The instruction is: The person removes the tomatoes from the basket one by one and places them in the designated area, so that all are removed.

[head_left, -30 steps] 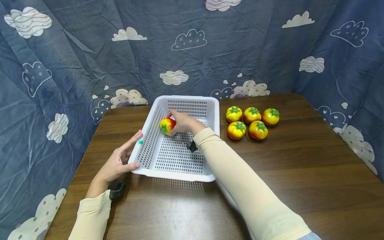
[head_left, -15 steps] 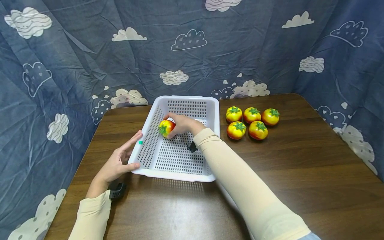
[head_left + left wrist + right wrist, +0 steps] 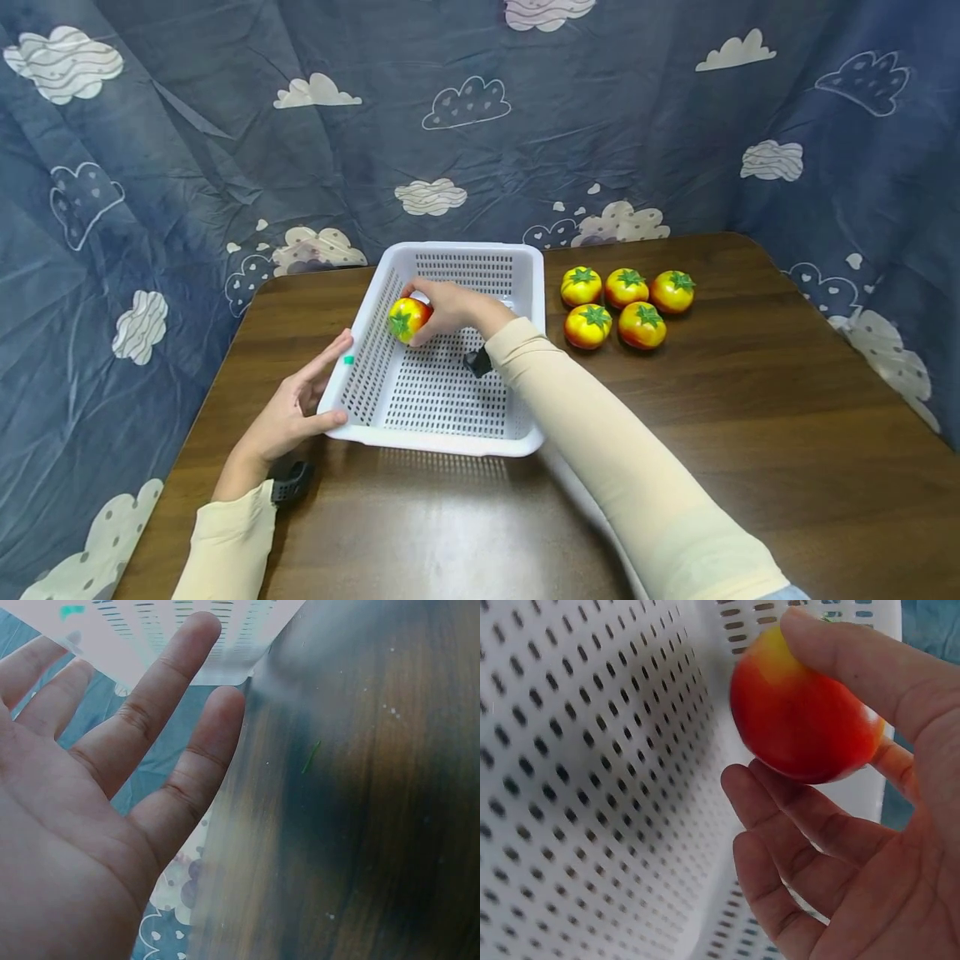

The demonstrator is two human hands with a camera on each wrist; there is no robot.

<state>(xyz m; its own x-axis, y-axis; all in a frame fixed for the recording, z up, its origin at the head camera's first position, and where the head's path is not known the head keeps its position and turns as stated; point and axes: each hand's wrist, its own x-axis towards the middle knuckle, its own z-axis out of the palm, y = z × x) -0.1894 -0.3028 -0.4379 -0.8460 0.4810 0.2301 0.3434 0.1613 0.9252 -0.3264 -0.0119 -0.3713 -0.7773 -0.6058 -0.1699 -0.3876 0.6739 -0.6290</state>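
Note:
A white plastic basket (image 3: 442, 444) with slotted walls stands on the table. Inside it, near the left wall, my right hand (image 3: 453, 308) grips a red-and-yellow tomato (image 3: 407, 322) whose green leafy top faces the left front. The right wrist view shows this tomato (image 3: 802, 712) between thumb and fingers, its red underside toward the camera, over the basket floor. My left hand (image 3: 288, 412) rests at the basket's left side, thumb at the front left corner and fingertips along the rim. In the left wrist view, the fingers of that hand (image 3: 97, 795) are spread and fairly straight.
Right of the basket, several more tomatoes (image 3: 588, 326) sit in two rows on the brown wooden table (image 3: 750, 400). A blue curtain (image 3: 480, 167) with clouds hangs behind and along the sides. A small green mark (image 3: 348, 360) is on the basket's left rim.
My right hand has shifted slightly left with the tomato, turning its green top more toward the camera. The left hand stays at the basket. The head view has moved a little.

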